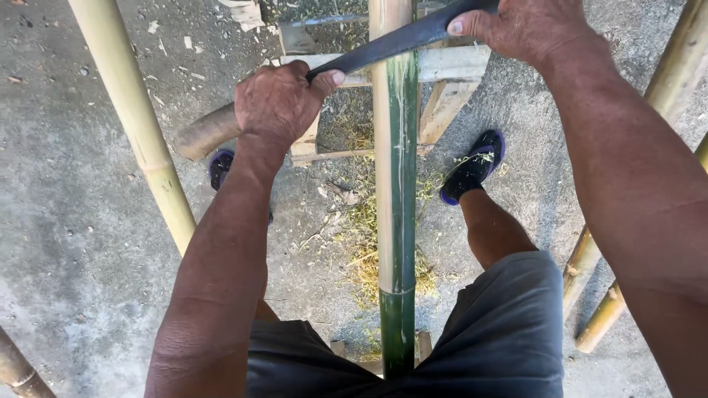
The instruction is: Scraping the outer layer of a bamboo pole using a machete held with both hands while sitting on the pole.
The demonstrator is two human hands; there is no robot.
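Observation:
A green bamboo pole [398, 221] runs from between my legs up the middle, its left side scraped pale. A long dark blade [383, 46] lies across the pole near the top. My left hand [279, 99] grips the blade's wooden handle [206, 133], thumb pressed on the blade. My right hand [527, 26] holds the blade's far end at the top right. The pole rests on a wooden stand [442, 74].
A pale bamboo pole [136, 118] lies on the concrete at left, and more poles [590, 273] lie at right. Green shavings [361, 221] are scattered beside the pole. My feet in dark shoes [476, 166] stand either side.

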